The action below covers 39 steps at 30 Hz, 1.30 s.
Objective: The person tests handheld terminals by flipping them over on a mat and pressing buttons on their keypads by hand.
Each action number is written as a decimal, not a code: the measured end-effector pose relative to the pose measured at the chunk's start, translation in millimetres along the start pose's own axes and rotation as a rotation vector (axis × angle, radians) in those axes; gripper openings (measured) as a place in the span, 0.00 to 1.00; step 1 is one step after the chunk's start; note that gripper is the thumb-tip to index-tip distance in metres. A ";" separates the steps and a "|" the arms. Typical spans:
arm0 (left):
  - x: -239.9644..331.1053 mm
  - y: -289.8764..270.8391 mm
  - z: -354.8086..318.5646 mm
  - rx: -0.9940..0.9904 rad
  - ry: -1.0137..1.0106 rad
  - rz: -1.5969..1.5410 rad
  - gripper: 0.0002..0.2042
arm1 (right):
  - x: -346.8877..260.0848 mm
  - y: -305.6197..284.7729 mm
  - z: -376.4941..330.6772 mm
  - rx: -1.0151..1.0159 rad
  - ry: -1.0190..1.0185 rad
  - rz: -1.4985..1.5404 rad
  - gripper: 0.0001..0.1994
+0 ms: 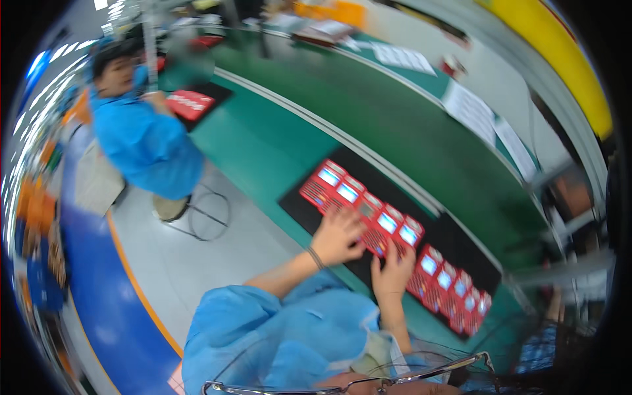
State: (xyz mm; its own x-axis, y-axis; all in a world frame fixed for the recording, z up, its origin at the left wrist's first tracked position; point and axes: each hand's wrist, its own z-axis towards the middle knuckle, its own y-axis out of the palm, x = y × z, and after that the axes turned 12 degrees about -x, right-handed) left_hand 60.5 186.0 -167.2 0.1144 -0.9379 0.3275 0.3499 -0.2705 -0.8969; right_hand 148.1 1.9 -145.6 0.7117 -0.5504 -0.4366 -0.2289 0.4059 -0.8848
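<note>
A row of red handheld devices (347,192) with small screens and dark keypads lies on a black mat. Most of its screens glow; the middle device (370,208) has a dark one. My left hand (339,236) rests over the lower part of this row, its fingers spread. My right hand (394,271) touches the row's lower edge just to the right, fingers apart and thumb raised. Both hands are slightly blurred, and neither wraps round a device. A second row of similar red devices (438,280), several with lit screens, lies beside my right hand.
The black mat (299,203) lies on a green bench (247,155) with a metal rail (316,120) along it. At the far left, a person in blue (141,141) sits by another red panel (189,103). White papers (469,108) lie on the far shelf. A cable (220,217) loops near the stool.
</note>
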 end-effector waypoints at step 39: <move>5.3 4.5 5.2 -0.001 0.006 -0.014 0.24 | -15.7 14.9 -18.1 -0.079 0.140 -0.261 0.38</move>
State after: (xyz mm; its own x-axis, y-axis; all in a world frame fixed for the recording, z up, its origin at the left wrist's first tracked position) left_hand 67.5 181.0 -168.0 0.1039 -0.9354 0.3381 0.3501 -0.2837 -0.8927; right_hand 121.5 3.4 -154.9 0.6564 -0.7256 -0.2065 -0.1056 0.1826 -0.9775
